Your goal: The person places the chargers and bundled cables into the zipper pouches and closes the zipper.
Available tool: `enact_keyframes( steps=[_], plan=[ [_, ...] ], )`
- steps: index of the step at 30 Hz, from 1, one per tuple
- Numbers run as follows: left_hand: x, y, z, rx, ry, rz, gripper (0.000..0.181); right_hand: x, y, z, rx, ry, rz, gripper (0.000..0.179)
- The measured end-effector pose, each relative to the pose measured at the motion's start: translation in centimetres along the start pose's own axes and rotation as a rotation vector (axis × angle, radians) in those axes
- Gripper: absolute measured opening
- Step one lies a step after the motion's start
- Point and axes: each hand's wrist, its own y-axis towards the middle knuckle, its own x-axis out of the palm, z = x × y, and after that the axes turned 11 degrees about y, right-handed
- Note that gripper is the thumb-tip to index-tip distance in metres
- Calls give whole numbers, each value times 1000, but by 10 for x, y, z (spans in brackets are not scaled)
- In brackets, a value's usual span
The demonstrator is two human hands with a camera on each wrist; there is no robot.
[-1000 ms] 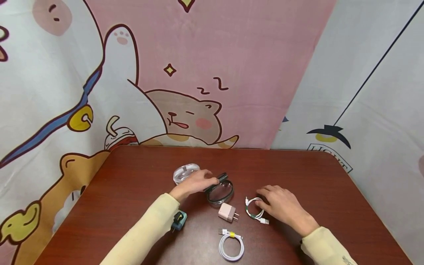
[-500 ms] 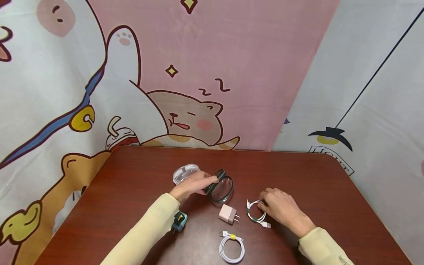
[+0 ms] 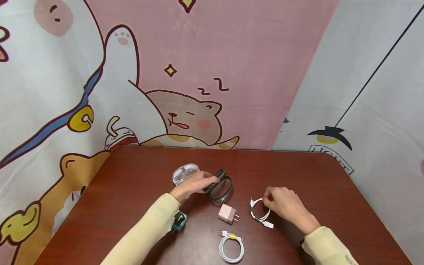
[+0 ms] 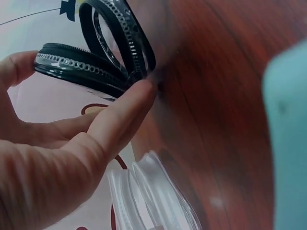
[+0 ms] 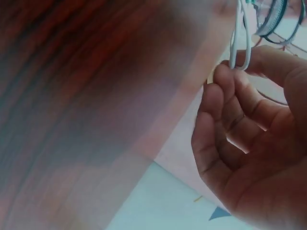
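Observation:
My left hand [image 3: 193, 183] grips a small round zip pouch [image 3: 216, 184] with black trim and clear faces, its two halves spread apart like a clamshell. In the left wrist view the thumb and fingers hold one half of the pouch [image 4: 76, 64]. My right hand [image 3: 286, 204] pinches the far right side of a coiled white USB cable [image 3: 252, 212] bound with green ties. The right wrist view has the cable loop [image 5: 248, 38] between thumb and index fingertip, other fingers curled beside it. A pink plug charger [image 3: 226, 213] lies between the hands.
A second round pouch [image 3: 181, 174], clear with white trim, stands behind the left hand. Near the front lies another coiled white cable [image 3: 220, 251] with a yellow tie. A teal plug charger [image 3: 179, 221] sits beside the left sleeve. The brown table [image 3: 298, 169] meets a cartoon-printed cloth.
The right hand has closed its fingertips on the green-tied cable and drawn it slightly rightward. The left hand has tilted the pouch's halves a little more upright.

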Motion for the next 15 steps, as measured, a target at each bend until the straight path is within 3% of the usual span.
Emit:
enact_keyframes(
  steps=[9,15],
  plan=[
    [7,1,3,-20,-68,31,64,-11,4,3,56,168,77,8],
    [11,4,3,-17,-128,10,57,-17,8,-1,116,301,92,5]
  ],
)
